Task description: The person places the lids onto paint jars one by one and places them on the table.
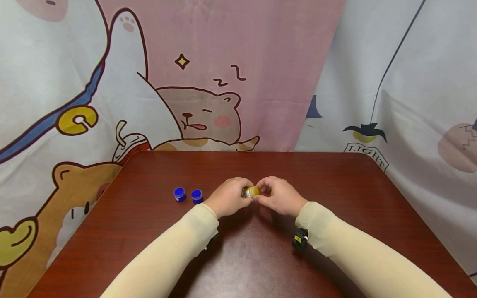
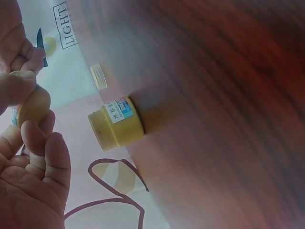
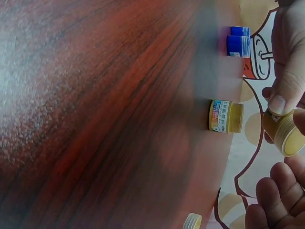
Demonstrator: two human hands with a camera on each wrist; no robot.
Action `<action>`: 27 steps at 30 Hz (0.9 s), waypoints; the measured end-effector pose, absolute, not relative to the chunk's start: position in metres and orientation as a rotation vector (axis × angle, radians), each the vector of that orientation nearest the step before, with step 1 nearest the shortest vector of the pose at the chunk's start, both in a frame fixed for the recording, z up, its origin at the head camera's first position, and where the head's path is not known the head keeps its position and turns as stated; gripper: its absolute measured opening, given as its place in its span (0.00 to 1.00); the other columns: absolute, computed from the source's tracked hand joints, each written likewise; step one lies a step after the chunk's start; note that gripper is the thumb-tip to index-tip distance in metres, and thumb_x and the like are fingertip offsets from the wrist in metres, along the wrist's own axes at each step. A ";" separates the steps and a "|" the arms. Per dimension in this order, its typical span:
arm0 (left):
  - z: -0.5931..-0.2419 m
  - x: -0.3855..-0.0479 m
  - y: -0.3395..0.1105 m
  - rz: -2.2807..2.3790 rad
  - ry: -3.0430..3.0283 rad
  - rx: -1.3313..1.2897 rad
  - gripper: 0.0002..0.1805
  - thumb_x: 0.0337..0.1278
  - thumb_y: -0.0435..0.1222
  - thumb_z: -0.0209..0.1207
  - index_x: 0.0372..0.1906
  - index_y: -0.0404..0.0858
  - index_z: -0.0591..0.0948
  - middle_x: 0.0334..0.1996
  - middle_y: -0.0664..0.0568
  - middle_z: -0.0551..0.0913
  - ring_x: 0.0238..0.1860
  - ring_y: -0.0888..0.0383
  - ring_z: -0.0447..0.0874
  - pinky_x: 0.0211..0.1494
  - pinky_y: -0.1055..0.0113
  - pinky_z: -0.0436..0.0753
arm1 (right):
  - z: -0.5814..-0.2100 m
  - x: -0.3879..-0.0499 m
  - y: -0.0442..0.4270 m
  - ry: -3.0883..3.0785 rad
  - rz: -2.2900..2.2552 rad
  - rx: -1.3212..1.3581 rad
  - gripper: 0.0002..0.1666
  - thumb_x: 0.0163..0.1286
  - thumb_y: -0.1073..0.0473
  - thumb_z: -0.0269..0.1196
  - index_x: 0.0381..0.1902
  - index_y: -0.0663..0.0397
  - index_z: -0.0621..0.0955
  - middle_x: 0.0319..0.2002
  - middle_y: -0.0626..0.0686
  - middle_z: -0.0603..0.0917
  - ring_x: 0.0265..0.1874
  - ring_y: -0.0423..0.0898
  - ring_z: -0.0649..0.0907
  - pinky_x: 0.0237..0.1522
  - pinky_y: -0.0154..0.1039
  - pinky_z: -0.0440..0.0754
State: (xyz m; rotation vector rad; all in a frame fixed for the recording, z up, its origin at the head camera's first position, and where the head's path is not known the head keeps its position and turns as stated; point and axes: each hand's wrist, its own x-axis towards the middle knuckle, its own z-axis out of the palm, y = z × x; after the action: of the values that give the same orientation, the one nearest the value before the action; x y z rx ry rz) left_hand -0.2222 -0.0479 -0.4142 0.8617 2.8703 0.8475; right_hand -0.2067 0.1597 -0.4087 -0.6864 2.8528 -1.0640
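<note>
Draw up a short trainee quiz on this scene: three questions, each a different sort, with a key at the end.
1. How many blue jars stand on the table?

2. True or false: besides the jar in hand, a second yellow jar lies on its side on the table.

3. What does the left hand grip?
A. A blue jar
B. A yellow jar
C. A paintbrush

Key:
1. Two.
2. False; the second yellow jar stands upright, as both wrist views show.
3. B.
</note>
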 end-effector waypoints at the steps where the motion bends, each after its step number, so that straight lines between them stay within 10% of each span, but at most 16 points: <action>1: -0.414 -0.222 -0.048 0.848 2.869 0.858 0.16 0.64 0.38 0.71 0.53 0.38 0.85 0.45 0.51 0.86 0.43 0.60 0.82 0.51 0.64 0.85 | -0.408 -0.207 0.160 2.852 -1.065 -0.693 0.16 0.66 0.56 0.75 0.49 0.51 0.84 0.42 0.49 0.84 0.40 0.43 0.82 0.45 0.41 0.82; 27: -0.412 -0.222 -0.049 0.834 2.883 0.907 0.15 0.63 0.37 0.71 0.52 0.39 0.85 0.44 0.52 0.86 0.42 0.60 0.82 0.50 0.64 0.84 | -0.408 -0.207 0.158 2.901 -0.996 -0.745 0.13 0.66 0.56 0.75 0.46 0.52 0.86 0.40 0.48 0.84 0.39 0.42 0.82 0.45 0.41 0.83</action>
State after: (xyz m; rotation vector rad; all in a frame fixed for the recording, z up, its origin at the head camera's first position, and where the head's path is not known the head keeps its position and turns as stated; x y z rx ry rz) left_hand -0.2224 -0.0486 -0.4120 0.9071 2.8825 0.8337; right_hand -0.2075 0.1576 -0.4075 -0.7450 2.9011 -0.9959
